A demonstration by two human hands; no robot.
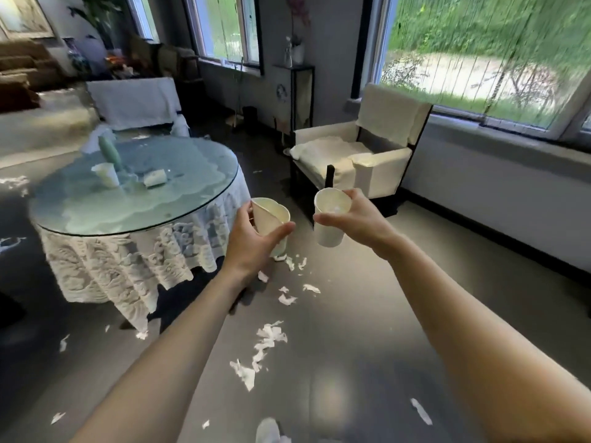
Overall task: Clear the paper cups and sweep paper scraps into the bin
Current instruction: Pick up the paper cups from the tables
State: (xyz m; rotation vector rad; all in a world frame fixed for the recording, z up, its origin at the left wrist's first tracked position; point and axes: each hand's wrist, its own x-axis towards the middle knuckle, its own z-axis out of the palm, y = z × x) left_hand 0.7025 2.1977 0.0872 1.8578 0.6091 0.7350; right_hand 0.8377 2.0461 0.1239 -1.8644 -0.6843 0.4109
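- Gripping a dented paper cup [271, 219], the left hand [252, 244] wraps its side; contents unclear.
- The right hand [355, 219] holds an upright cup [331, 219], seemingly empty.
- Paper scraps [268, 340] litter the floor [367, 314] below both hands.
- Another cup [105, 174] stands on the counter [179, 199], left of the left hand.

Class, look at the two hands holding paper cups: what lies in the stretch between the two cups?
Nothing is held there. In the head view, only bare floor shows between the crumpled cup and the upright cup.

Daylight enters through large glass windows [479, 59] at right and rear; interior dim. Glare on round glass tabletop [137, 187]. Motion blur throughout; wide-angle bending at edges.
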